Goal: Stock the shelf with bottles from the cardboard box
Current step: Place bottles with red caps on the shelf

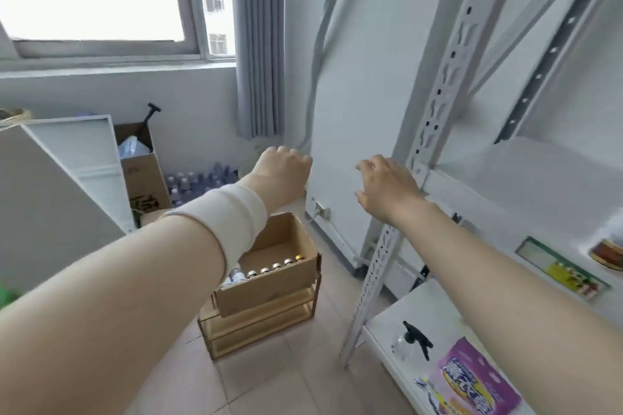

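Note:
An open cardboard box (269, 274) sits on a low wooden rack (259, 323) on the tiled floor. Inside it stands a row of small bottles (274, 267) with metal caps. The white metal shelf (438, 313) rises at the right. My left hand (285, 172) hangs in the air above and behind the box, fingers curled downward, holding nothing. My right hand (387, 184) hovers beside the shelf's perforated upright (435, 131), fingers loosely spread and empty. Both arms reach forward. A pale wrap covers my left forearm.
On the lower shelf board stand a spray bottle (411, 340) and a purple packet (472, 381). A red-lidded item (606, 254) sits at the right edge. Packs of water bottles (199, 182), a taller carton (141, 172) and a white panel (84, 158) line the wall under the window.

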`<state>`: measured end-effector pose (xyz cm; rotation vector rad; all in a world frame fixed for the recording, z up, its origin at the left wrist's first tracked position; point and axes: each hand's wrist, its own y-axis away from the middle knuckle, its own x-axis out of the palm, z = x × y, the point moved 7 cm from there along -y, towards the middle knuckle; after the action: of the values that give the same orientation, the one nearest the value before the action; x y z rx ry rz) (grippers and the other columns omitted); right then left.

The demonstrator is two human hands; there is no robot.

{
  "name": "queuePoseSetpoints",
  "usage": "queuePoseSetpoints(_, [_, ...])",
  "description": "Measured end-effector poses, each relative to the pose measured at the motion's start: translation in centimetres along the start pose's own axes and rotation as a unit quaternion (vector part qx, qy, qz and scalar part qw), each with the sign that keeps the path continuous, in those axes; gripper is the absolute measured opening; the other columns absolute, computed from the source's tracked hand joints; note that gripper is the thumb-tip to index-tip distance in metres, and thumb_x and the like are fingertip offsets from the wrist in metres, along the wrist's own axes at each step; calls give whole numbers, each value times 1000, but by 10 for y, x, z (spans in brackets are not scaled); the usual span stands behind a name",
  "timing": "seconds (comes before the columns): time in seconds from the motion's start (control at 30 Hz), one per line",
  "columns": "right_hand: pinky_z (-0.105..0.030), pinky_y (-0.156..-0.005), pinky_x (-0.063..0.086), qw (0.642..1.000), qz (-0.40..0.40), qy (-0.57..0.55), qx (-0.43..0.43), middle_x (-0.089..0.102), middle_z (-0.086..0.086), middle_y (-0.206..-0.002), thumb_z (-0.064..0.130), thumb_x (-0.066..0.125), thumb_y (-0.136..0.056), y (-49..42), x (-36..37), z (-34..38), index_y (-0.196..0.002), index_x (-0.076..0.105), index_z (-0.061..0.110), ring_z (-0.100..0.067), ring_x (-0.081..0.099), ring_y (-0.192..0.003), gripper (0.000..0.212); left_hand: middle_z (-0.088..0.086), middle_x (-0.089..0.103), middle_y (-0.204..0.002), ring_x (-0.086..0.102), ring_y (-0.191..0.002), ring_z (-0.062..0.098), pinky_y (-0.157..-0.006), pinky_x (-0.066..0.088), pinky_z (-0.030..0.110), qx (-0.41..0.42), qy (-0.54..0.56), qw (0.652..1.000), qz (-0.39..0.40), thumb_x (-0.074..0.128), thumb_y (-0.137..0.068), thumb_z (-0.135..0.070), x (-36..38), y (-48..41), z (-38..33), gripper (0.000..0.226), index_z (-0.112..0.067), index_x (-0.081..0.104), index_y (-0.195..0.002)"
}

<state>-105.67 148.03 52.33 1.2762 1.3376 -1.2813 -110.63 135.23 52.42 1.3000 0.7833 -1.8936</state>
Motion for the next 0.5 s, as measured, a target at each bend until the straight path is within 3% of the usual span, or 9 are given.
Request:
queuePoseSetpoints(0.2, [-40, -103, 34, 992, 103, 8, -73, 42, -15, -136, 31, 43, -95, -87, 109, 105, -134, 36, 8, -31, 40, -126, 46, 12, 53, -131, 50, -122, 30, -97, 41, 38, -87, 72, 988, 109, 51, -93, -31, 149, -4, 91, 42, -9, 46, -128])
queuePoseSetpoints(0.5, [-40, -100, 37, 955, 251, 4, -159, 45, -13, -132, 31, 44, -95, -209, 297, 153, -134, 38, 10, -31, 43, -122, 44, 11, 55, -126, 52, -116, 28, -92, 43, 36, -134, 149, 947, 250, 48, -95, -30, 345, -72, 128, 38, -11, 46, -127])
